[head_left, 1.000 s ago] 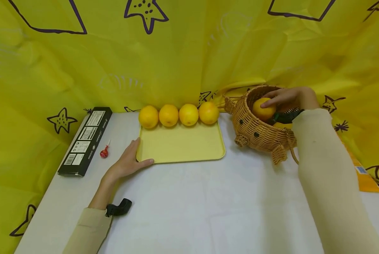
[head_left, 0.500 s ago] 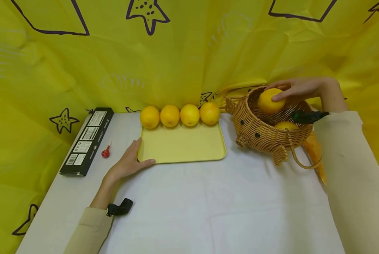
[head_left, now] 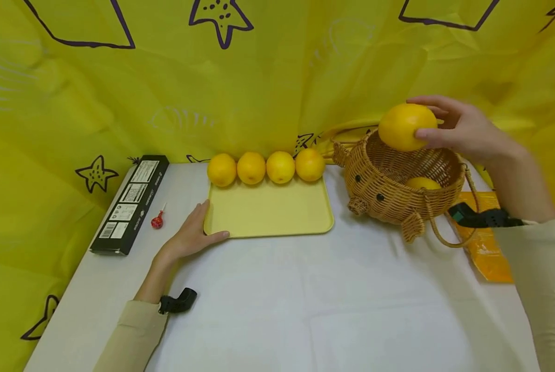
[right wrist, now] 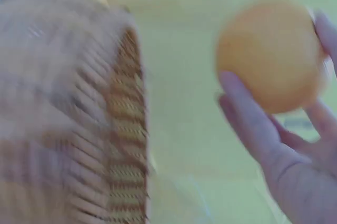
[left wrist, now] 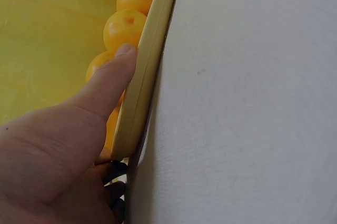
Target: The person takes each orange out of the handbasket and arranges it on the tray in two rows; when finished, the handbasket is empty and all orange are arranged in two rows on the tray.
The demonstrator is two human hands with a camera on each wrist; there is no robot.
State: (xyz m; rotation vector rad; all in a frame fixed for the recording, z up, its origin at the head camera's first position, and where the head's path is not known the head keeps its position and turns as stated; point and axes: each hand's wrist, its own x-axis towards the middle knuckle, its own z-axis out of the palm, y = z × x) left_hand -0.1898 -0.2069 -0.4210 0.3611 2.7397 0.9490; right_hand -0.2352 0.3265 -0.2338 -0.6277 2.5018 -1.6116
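Note:
In the head view my right hand (head_left: 473,126) holds an orange (head_left: 405,127) above the rim of a pig-faced wicker basket (head_left: 391,206). Its thumb and fingers also show round that orange (right wrist: 271,55) in the blurred right wrist view. Another orange (head_left: 423,183) lies inside the basket. My left hand (head_left: 189,232) rests at the near left corner of a pale yellow tray (head_left: 273,212), thumb along the front edge, fingers by the left side. Several oranges (head_left: 280,167) stand in a row along the tray's far edge. From the left wrist, my thumb (left wrist: 113,76) touches the tray rim (left wrist: 139,97).
A long black box (head_left: 130,204) lies on the left of the white-covered table (head_left: 268,305). Beside it is a red lollipop (head_left: 157,219). An orange packet (head_left: 489,253) lies right of the basket, partly behind my right wrist. A yellow patterned cloth (head_left: 259,77) hangs behind.
My right hand has lifted the orange up out of the basket and slightly right. The orange left inside and the packet show more. My left hand stays at the tray.

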